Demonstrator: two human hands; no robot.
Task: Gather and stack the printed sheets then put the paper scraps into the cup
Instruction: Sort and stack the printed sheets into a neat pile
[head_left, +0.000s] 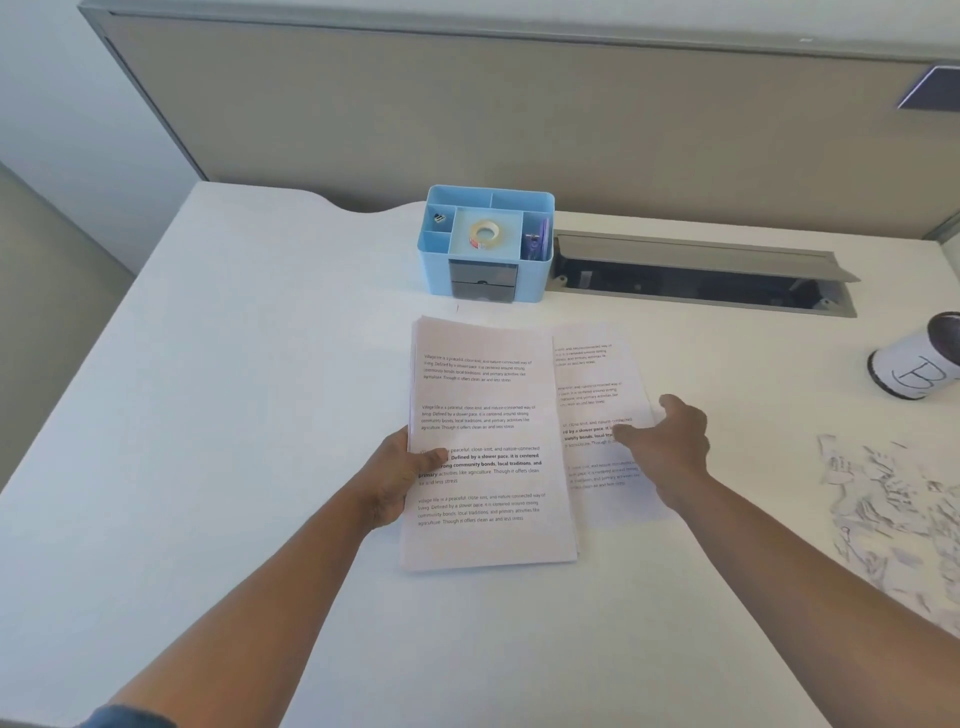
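Nearest, the left hand (400, 478) grips the stack of printed sheets (485, 441) at its left edge, thumb lying on the top page and fingers hidden beneath. The stack lies on the white table (234, 389) with its long axis running away from the person, text upright to the viewer; its pages are white, with four short paragraphs of black print, one partly bold, and the edges are slightly fanned. Just right of it, partly tucked under the stack's right edge, a single sheet (602, 395) with the same print lies flat, turned slightly clockwise. The right hand (670, 441) is over this sheet, fingers loosely extended, holding nothing. Further right lies a heap of white paper scraps (893, 509). Beyond that, at the right edge, a cup (914, 364) lies on its side. Farthest, a blue desk organiser (488, 244) holds a tape roll (484, 234).
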